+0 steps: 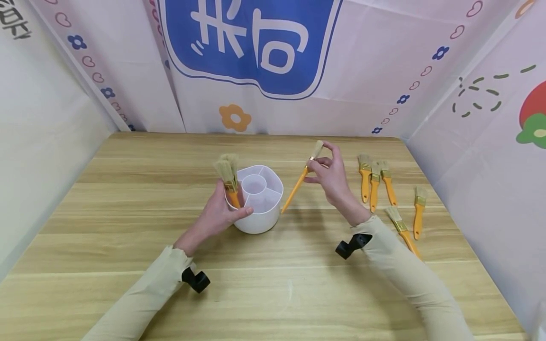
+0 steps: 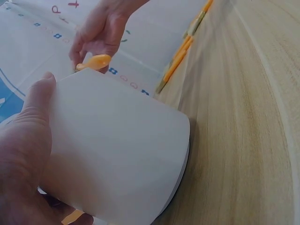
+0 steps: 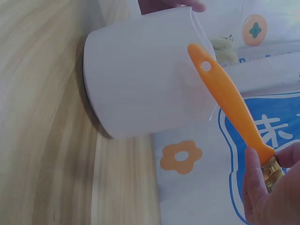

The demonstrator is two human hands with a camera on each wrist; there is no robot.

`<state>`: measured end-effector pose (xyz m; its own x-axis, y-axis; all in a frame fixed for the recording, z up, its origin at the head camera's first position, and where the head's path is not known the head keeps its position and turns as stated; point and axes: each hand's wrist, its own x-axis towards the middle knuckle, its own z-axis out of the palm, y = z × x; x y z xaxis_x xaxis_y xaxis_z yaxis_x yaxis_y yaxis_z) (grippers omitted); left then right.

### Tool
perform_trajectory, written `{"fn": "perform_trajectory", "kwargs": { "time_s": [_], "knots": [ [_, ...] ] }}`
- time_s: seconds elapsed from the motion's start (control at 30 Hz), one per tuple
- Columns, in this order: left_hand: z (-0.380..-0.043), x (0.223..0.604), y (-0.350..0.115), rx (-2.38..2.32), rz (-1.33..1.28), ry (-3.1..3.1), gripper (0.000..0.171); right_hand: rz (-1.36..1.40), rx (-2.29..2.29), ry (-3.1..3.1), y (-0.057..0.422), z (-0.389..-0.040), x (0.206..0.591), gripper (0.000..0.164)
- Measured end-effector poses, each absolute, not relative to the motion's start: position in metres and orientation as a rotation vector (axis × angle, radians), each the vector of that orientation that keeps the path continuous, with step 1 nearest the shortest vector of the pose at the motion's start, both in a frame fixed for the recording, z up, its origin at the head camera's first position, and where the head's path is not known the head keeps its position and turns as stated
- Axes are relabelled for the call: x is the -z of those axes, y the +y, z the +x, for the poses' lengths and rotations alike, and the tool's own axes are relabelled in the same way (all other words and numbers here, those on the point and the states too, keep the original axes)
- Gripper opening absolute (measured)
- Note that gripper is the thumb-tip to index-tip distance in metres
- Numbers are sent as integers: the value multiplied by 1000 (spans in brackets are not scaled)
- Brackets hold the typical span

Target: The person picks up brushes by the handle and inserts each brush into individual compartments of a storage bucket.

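My left hand (image 1: 215, 213) grips the side of a white round divided organizer (image 1: 258, 223), thumb at its rim. A few paintbrushes (image 1: 228, 175) stand bristles up in the organizer's left compartment, just inside my left hand. To the right, my right hand (image 1: 332, 177) pinches another paintbrush (image 1: 300, 182) by its metal ferrule. This brush slants, bristles up, with the tip of its orange handle beside the organizer's right side. In the right wrist view the handle (image 3: 229, 101) has a hole at its end and overlaps the white wall (image 3: 140, 75).
On the wooden table (image 1: 273, 293), three paintbrushes (image 1: 374, 187) lie close together at the right. Two more lie nearer the front, one brush (image 1: 419, 213) by the right edge and another (image 1: 401, 227) partly behind my right sleeve. Printed cloth walls (image 1: 350, 94) surround the table's back and sides.
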<state>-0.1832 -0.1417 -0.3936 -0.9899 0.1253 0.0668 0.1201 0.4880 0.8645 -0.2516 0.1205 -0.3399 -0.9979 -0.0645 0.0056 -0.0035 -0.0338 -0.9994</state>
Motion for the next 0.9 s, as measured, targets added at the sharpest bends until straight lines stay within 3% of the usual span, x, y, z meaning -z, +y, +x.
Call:
{"fn": "perform_trajectory", "kwargs": {
  "time_s": [0.5, 0.9],
  "knots": [
    [-185, 394, -143, -1555, 208, 2696, 88, -230, 2471, 2037, 96, -246, 329, 59],
    [-183, 393, -141, -1584, 206, 2694, 86, -746, 2259, 2315, 75, -227, 347, 61]
  ]
}}
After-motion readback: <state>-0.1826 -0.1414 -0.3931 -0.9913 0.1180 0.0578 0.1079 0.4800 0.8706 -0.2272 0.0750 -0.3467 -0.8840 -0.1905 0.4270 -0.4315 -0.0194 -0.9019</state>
